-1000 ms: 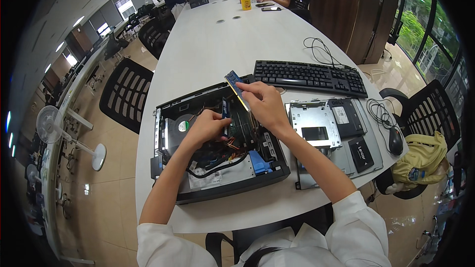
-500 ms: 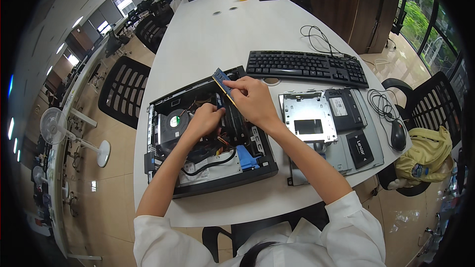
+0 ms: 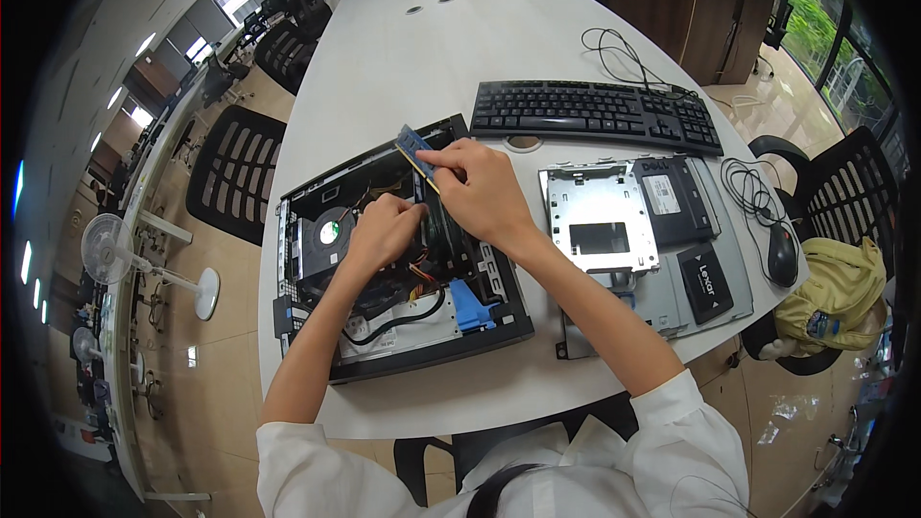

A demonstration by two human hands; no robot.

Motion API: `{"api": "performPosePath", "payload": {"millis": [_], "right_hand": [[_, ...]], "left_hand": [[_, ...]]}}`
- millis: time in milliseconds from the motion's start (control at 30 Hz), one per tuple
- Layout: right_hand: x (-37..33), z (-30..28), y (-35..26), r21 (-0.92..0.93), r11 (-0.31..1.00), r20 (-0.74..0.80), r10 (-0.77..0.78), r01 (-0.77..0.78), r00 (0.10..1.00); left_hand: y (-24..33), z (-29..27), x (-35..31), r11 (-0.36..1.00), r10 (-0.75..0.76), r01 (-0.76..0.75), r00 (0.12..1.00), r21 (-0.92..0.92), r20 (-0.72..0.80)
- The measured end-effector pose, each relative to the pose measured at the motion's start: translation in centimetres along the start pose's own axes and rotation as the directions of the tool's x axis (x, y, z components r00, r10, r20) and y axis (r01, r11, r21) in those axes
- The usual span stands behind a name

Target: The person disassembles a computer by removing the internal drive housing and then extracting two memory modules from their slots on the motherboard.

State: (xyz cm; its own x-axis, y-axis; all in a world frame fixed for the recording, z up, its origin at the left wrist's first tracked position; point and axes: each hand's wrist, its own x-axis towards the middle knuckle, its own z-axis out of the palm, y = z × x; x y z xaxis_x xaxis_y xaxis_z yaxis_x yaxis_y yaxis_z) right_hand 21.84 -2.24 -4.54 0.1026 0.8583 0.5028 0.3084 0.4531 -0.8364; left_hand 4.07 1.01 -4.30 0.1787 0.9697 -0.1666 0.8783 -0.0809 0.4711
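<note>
An opened desktop computer case (image 3: pixel 432 355) lies flat before me, its inside exposed. My right hand (image 3: pixel 480 187) pinches a blue memory module (image 3: pixel 411 144) between thumb and fingers, holding it tilted over the case's far part. Down inside the case, my left hand (image 3: pixel 384 230) has its fingers curled together beside the memory slot area; whatever their tips grip is hidden. A round black fan (image 3: pixel 326 235) sits to the left of that hand. Nearer to me are a blue plastic latch (image 3: pixel 470 307) and a black cable (image 3: pixel 398 321).
Right of the case, a metal drive bracket (image 3: pixel 600 197), a black optical drive (image 3: pixel 672 201) and a black solid-state drive (image 3: pixel 705 283) rest on a grey side panel (image 3: pixel 652 312). A keyboard (image 3: pixel 595 115) lies beyond, a mouse (image 3: pixel 782 254) at the right edge. Two people are at the far end.
My right hand has shifted slightly left with the memory module. My left hand stays inside the case with little movement. The whole view has tilted a little.
</note>
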Motion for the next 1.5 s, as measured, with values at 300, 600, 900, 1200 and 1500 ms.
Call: {"api": "performPosePath", "payload": {"millis": [300,600,900,1200,1500], "right_hand": [[0.1,0.0,-0.2,0.016,1.0,0.003,0.015,-0.015,1.0],[-0.1,-0.1,-0.1,0.017,1.0,-0.013,0.011,-0.011,1.0],[0.0,-0.5,-0.7,0.03,0.997,0.035,0.073,-0.074,0.997],[0.0,-0.2,-0.7,0.026,0.997,0.021,0.071,-0.071,0.997],[0.0,-0.5,-0.6,0.041,0.996,0.026,0.073,-0.074,0.997]], "left_hand": [[-1.3,1.1,1.0,0.999,0.012,-0.013,0.999,-0.03,-0.032],[-0.8,0.9,0.8,0.998,0.03,-0.031,0.999,-0.048,-0.011],[-0.8,0.4,0.6,0.998,0.035,-0.03,0.993,-0.051,0.111],[-0.9,0.2,0.1,0.997,0.04,-0.032,0.992,-0.066,0.123],[-0.4,0.1,-0.3,0.996,0.049,-0.04,0.992,-0.078,0.118]]}}
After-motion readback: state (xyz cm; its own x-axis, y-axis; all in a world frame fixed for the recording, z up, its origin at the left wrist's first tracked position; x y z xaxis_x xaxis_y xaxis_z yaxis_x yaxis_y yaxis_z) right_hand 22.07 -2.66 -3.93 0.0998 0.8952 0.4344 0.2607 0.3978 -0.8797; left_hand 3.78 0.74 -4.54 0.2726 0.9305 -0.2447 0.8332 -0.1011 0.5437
